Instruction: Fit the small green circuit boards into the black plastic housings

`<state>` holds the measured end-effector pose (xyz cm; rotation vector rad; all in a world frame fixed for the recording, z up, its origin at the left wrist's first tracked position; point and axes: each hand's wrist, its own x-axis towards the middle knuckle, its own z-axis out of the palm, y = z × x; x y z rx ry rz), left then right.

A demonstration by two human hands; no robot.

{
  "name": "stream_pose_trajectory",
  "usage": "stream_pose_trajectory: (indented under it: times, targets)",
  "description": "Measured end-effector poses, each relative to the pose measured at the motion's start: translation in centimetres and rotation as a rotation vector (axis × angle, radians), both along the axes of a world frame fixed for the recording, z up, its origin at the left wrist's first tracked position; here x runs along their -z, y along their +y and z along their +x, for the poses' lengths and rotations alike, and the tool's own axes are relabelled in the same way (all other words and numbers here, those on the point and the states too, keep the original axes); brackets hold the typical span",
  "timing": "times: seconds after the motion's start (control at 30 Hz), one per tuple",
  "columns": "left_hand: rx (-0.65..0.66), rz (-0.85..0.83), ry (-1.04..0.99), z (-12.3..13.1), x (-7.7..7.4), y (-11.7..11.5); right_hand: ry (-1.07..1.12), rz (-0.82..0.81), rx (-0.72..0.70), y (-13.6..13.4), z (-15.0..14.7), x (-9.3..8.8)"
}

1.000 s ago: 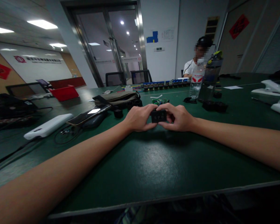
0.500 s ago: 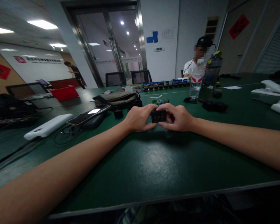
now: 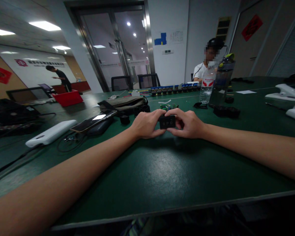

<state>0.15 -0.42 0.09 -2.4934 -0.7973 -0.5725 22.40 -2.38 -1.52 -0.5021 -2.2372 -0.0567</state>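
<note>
Between my two hands is a small black box [image 3: 167,122] with a row of pale marks on its face, too blurred to read. My left hand [image 3: 147,124] grips its left side, thumb below and fingers above. My right hand [image 3: 186,124] closes on its right end in the same way. The box is held upright just over the green table [image 3: 162,173], its marked face toward me. Right behind it lies a green circuit board [image 3: 169,107], its near part hidden by my hands.
Left of my hands are a phone [image 3: 95,120], a white power-bank-like device [image 3: 51,132] with cables, and a grey bag [image 3: 124,104]. A water bottle [image 3: 206,90] and a tall dark bottle [image 3: 221,85] stand behind on the right. Across the table sits a person [image 3: 203,70].
My hands and the black box have stayed in place. In the left background, a standing person has moved leftward, behind the red bin.
</note>
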Motion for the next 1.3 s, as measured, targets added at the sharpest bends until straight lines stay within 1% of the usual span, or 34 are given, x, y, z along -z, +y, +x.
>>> stream_pose_trajectory:
  times: [0.57, 0.8, 1.03, 1.2, 1.3]
  targets:
    - [0.005, -0.003, -0.042, 0.07, -0.06, -0.17, 0.034, 0.023, 0.006, 0.02, -0.05, 0.02]
    - [0.001, -0.043, -0.101, 0.08, -0.03, -0.14, 0.024, -0.050, 0.075, -0.08, -0.03, -0.09]
    - [0.053, -0.021, -0.178, 0.17, -0.08, -0.19, 0.063, -0.095, 0.103, -0.20, -0.10, -0.38]
    - [0.012, -0.025, -0.194, 0.15, -0.17, -0.21, 0.067, -0.148, 0.126, -0.07, -0.05, -0.56]
    - [0.020, -0.033, -0.201, 0.14, -0.24, -0.22, 0.044, -0.170, 0.158, 0.03, -0.03, -0.58]
